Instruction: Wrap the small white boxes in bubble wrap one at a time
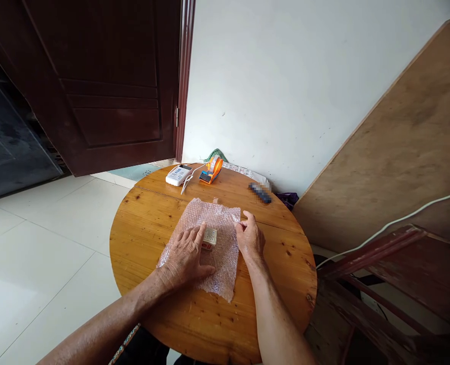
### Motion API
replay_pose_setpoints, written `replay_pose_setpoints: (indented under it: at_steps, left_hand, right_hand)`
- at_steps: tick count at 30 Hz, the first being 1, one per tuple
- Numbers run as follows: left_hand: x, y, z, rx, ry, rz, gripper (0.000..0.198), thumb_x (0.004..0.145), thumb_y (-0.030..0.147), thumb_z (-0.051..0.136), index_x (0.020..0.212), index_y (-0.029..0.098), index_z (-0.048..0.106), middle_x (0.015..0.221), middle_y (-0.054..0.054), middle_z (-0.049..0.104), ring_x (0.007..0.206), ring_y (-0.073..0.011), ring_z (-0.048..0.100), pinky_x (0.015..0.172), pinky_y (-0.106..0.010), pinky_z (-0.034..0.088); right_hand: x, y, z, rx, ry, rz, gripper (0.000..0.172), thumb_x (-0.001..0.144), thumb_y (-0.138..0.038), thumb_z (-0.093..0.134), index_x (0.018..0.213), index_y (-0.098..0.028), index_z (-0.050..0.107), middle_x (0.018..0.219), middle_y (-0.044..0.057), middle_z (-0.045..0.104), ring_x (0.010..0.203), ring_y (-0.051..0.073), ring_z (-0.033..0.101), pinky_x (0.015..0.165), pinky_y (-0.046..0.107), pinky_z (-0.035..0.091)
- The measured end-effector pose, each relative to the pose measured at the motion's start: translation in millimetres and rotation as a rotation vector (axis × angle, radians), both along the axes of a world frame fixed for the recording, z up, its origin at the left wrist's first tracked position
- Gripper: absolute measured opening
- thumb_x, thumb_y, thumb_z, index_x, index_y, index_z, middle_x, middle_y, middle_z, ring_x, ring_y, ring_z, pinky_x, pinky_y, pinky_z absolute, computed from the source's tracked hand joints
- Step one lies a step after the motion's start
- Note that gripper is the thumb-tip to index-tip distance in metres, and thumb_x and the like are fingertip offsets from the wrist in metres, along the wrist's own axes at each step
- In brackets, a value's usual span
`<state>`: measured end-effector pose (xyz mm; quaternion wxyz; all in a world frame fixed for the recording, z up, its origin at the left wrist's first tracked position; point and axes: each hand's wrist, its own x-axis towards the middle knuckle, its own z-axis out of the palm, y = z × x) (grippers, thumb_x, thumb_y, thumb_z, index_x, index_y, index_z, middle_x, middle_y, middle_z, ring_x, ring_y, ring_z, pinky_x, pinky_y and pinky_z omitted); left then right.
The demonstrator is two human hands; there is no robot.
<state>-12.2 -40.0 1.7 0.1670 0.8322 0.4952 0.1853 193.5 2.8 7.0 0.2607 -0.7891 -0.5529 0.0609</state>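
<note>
A sheet of clear bubble wrap (pixel 213 218) lies spread on a round wooden table (pixel 149 228). A small cream box (pixel 210 237) with printed text rests on the middle of the sheet. My left hand (pixel 185 256) lies flat on the wrap with fingers spread, its fingertips touching the box's left side. My right hand (pixel 250 237) sits at the sheet's right edge, thumb and fingers closed in a pinch on that edge.
At the table's far side lie a white device (pixel 178 175) with a cord, an orange tape dispenser (pixel 211 170) and a dark flat object (pixel 260 192). A plywood board (pixel 400 147) leans against the wall. A dark wooden chair (pixel 396 284) stands at right.
</note>
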Motion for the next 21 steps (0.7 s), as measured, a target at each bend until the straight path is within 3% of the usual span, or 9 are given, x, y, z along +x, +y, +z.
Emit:
replay_pose_setpoints:
  at_steps: [7, 11, 15, 18, 21]
  left_hand:
    - [-2, 2, 3.8, -0.029, 0.031, -0.011, 0.108, 0.067, 0.049, 0.073, 0.153, 0.01, 0.02, 0.157, -0.018, 0.033, 0.145, -0.037, 0.028, 0.118, -0.051, 0.024]
    - [-4, 2, 3.4, -0.042, 0.023, -0.006, 0.112, 0.066, 0.05, 0.074, 0.154, 0.012, 0.017, 0.159, -0.016, 0.028, 0.148, -0.0359, 0.022, 0.12, -0.052, 0.02]
    - [-6, 2, 4.8, -0.062, 0.009, 0.001, 0.116, 0.063, 0.051, 0.076, 0.155, 0.013, 0.016, 0.159, -0.017, 0.029, 0.147, -0.0366, 0.024, 0.12, -0.051, 0.021]
    - [-6, 3, 4.5, -0.064, 0.006, 0.005, 0.118, 0.062, 0.052, 0.077, 0.155, 0.013, 0.015, 0.158, -0.017, 0.031, 0.146, -0.0365, 0.026, 0.119, -0.05, 0.022]
    - [-6, 4, 0.4, -0.057, 0.003, 0.008, 0.119, 0.062, 0.055, 0.077, 0.155, 0.011, 0.016, 0.157, -0.019, 0.032, 0.144, -0.0372, 0.029, 0.118, -0.05, 0.024]
  right_hand:
    - [-1, -2, 3.2, -0.017, -0.037, 0.007, 0.039, 0.087, -0.017, 0.055, 0.126, -0.021, 0.055, 0.097, 0.003, 0.075, 0.091, 0.021, 0.066, 0.072, 0.03, 0.036]
    - [-2, -4, 2.1, 0.123, -0.047, 0.053, 0.035, 0.084, -0.017, 0.053, 0.117, -0.022, 0.06, 0.096, 0.002, 0.073, 0.087, 0.02, 0.065, 0.071, 0.03, 0.038]
    - [-6, -6, 8.8, 0.353, -0.02, 0.186, 0.031, 0.082, -0.02, 0.05, 0.11, -0.02, 0.064, 0.092, 0.005, 0.072, 0.08, 0.021, 0.064, 0.075, 0.032, 0.044]
    - [-12, -11, 20.8, 0.487, -0.017, 0.286, 0.028, 0.082, -0.022, 0.051, 0.106, -0.019, 0.065, 0.091, 0.007, 0.072, 0.085, 0.023, 0.064, 0.083, 0.037, 0.046]
    - [-26, -20, 29.8, 0.448, 0.033, 0.505, 0.039, 0.081, -0.025, 0.057, 0.119, -0.021, 0.061, 0.105, 0.008, 0.071, 0.098, 0.024, 0.064, 0.091, 0.039, 0.047]
